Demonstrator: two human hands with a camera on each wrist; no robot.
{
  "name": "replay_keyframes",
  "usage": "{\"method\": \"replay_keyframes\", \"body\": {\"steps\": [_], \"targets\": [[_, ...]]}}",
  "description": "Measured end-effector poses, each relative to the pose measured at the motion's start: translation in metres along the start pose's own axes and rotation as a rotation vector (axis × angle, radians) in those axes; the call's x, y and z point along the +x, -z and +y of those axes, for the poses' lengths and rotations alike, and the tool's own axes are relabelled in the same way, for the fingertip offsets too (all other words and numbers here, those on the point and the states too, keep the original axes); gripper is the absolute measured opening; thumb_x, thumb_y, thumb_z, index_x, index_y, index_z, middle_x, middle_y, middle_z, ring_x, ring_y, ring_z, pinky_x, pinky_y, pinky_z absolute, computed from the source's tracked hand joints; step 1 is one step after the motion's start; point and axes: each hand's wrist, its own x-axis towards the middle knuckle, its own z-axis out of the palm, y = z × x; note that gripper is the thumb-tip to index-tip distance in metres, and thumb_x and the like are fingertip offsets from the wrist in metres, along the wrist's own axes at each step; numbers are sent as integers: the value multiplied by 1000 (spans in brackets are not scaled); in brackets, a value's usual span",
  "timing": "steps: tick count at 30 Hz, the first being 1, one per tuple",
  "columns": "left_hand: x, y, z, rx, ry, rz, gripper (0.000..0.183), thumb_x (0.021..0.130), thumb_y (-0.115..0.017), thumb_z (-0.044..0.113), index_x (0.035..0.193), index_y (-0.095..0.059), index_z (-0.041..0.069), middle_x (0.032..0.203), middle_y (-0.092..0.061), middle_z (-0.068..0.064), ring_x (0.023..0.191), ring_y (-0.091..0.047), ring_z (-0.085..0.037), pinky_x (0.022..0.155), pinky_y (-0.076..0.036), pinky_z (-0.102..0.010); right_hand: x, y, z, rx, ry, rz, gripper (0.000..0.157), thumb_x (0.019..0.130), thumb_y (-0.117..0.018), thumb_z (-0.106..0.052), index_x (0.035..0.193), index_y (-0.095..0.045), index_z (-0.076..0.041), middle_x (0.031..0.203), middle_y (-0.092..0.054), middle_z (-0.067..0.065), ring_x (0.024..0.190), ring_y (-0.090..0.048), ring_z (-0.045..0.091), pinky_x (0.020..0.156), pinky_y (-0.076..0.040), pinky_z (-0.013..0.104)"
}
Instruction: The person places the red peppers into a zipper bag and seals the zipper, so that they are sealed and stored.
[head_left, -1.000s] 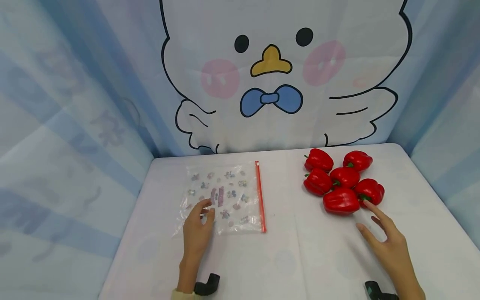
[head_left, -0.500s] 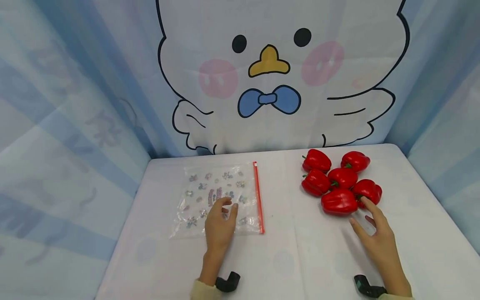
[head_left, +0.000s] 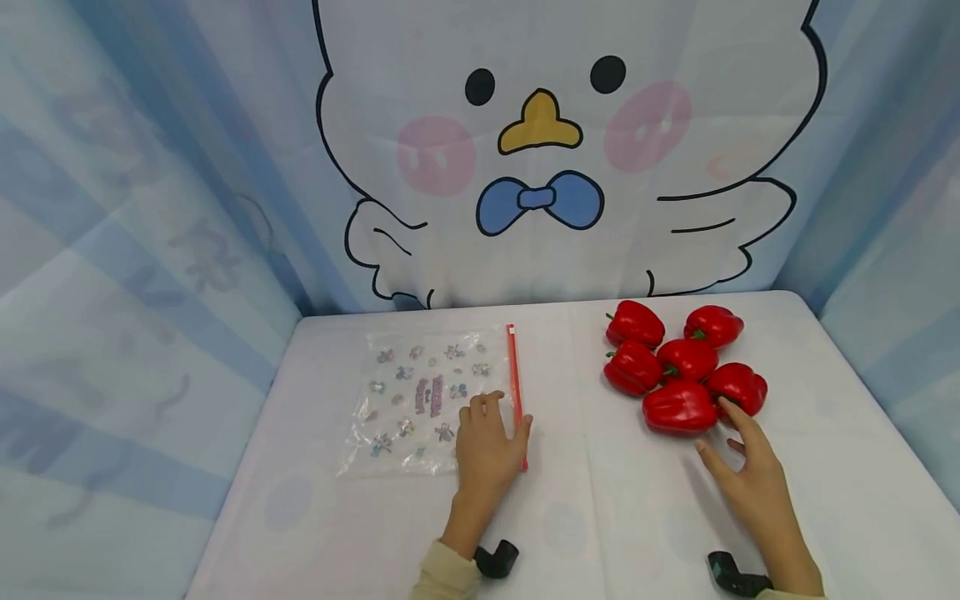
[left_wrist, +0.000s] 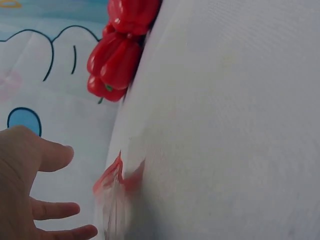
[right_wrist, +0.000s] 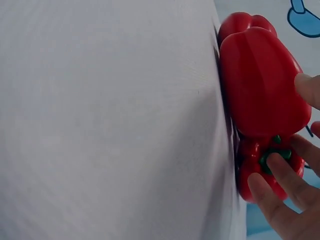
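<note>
A clear, patterned zip bag [head_left: 397,400] lies flat on the table, its red zip edge [head_left: 513,358] facing right. Over the bag's lower right part is my left hand [head_left: 487,454], thumb by the zip. The left wrist view shows its fingers spread and holding nothing, beside the raised red corner [left_wrist: 109,176] of the bag. My right hand [head_left: 753,479] has its fingers loosely bent at the near side of the red bell peppers. Its index finger overlaps the right-hand bell pepper [head_left: 738,387]; the thumb points toward the front bell pepper [head_left: 679,408], which lies on its side.
Several more red bell peppers [head_left: 687,359] cluster at the table's back right. The white tablecloth [head_left: 562,483] spans between the bag and that cluster. A cartoon-printed curtain [head_left: 540,267] rises behind the table's far edge. Black camera mounts [head_left: 497,559] sit at both wrists.
My left hand has slid rightward across the bag, from its left-middle part to the zip edge. My right hand has shifted slightly left near the bell peppers, which stay in place.
</note>
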Motion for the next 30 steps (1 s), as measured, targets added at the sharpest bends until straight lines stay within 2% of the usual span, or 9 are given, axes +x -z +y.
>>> {"method": "replay_keyframes", "body": {"steps": [2,7,15,22,30], "targets": [[0,-4,4,45,-14,-5,62,92,-75,46,137,-57,8,132,-59,-16,116,-55,-33,93,-53,-48,1,0,-2,-8,1,-4,79,93,-77,-9,161,-37,-10,155,-49,24,131,-49,43,91,-23,-11],[1,-12,9,134,-35,16,67,89,-78,46,137,-57,5,127,-59,-19,111,-55,-34,90,-52,-48,1,0,-5,-17,-4,-18,79,93,-77,-7,160,-37,-6,150,-51,27,124,-52,41,87,-27,-11],[1,-17,9,211,-52,59,55,84,-82,30,127,-60,4,112,-59,-17,100,-54,-31,81,-50,-42,1,-3,-6,-18,12,-11,79,90,-77,-2,159,-38,-4,147,-52,27,120,-53,41,86,-29,-11],[0,-13,7,144,-43,75,41,86,-77,22,120,-64,4,105,-60,-15,92,-55,-29,75,-50,-41,1,-8,-6,-1,6,-38,83,89,-78,0,160,-37,-5,150,-50,28,121,-53,43,86,-30,-11],[-1,-7,7,17,-37,61,30,88,-74,11,117,-68,8,100,-62,-9,85,-62,-26,63,-51,-36,2,-9,-10,-14,-12,-55,87,85,-81,3,159,-36,-2,138,-54,28,114,-60,42,82,-31,-10]]}}
